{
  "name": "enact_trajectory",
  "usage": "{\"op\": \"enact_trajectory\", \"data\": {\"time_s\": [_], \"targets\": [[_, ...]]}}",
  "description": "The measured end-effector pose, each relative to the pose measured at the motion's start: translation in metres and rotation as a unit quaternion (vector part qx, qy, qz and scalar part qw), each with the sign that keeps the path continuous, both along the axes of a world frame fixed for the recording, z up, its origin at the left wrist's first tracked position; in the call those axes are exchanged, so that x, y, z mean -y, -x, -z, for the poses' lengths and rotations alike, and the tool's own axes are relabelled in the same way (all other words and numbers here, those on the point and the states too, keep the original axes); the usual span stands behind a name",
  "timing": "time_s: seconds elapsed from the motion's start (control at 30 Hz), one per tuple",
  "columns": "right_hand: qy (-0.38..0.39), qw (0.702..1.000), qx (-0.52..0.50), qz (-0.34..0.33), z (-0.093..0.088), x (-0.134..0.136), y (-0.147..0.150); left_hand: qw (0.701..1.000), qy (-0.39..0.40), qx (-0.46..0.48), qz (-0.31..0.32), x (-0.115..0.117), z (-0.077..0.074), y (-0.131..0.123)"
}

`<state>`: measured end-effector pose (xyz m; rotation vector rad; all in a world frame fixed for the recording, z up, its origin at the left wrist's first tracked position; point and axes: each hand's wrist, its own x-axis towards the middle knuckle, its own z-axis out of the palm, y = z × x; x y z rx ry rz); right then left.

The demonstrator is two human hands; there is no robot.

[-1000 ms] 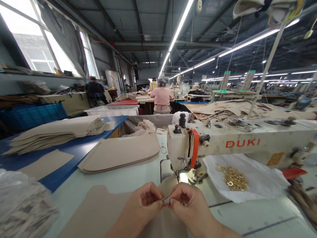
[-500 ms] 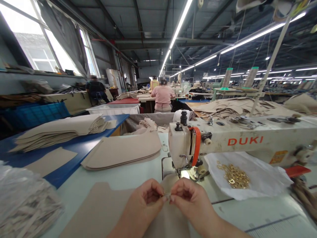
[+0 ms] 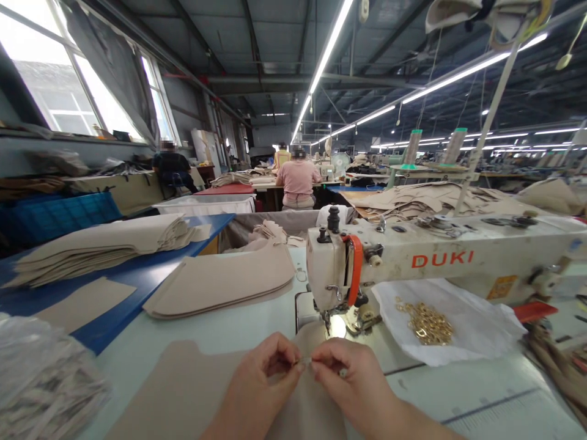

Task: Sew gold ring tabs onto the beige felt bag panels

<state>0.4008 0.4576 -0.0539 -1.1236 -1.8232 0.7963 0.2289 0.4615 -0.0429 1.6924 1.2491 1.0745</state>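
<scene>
My left hand (image 3: 263,382) and my right hand (image 3: 351,373) face each other just in front of the sewing machine's (image 3: 325,269) needle area. Thumb and forefinger of each are pinched together on something small between them, too tiny to make out. Beneath them lies a beige fabric piece (image 3: 183,385), whose narrow part reaches toward the lit needle area. Gold metal rings (image 3: 431,324) lie heaped on a white sheet (image 3: 477,318) to the right of my hands.
Stacked beige panels (image 3: 224,275) lie behind my left hand. More stacks (image 3: 101,241) rest on a blue surface (image 3: 183,247). A plastic bag of scraps (image 3: 46,379) is at lower left. Several people sit farther back.
The fingertips of my two hands have moved slightly apart, and my right hand's fingers are more closed together. The whole view has shifted a little, so the surroundings appear farther left.
</scene>
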Motion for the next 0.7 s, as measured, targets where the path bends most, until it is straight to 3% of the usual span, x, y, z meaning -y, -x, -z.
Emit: {"op": "enact_trajectory", "data": {"time_s": [0.13,0.27,0.43,0.57,0.7], "targets": [[-0.059,0.997,0.049,-0.001,-0.002,0.000,0.001,0.999,-0.007,-0.037,0.024,-0.002,-0.003,0.000],[-0.081,0.992,0.097,0.012,-0.004,0.002,-0.008,0.983,-0.057,-0.154,0.083,-0.004,-0.002,0.008],[0.104,0.993,-0.003,0.055,-0.003,0.007,-0.035,0.925,-0.207,-0.311,0.063,-0.012,0.011,0.015],[0.196,0.978,-0.045,0.055,-0.002,0.006,-0.046,0.903,-0.226,-0.359,0.065,-0.009,0.016,0.014],[0.251,0.964,-0.082,0.034,-0.002,-0.003,-0.033,0.899,-0.215,-0.376,0.065,0.006,0.015,0.016]]}}
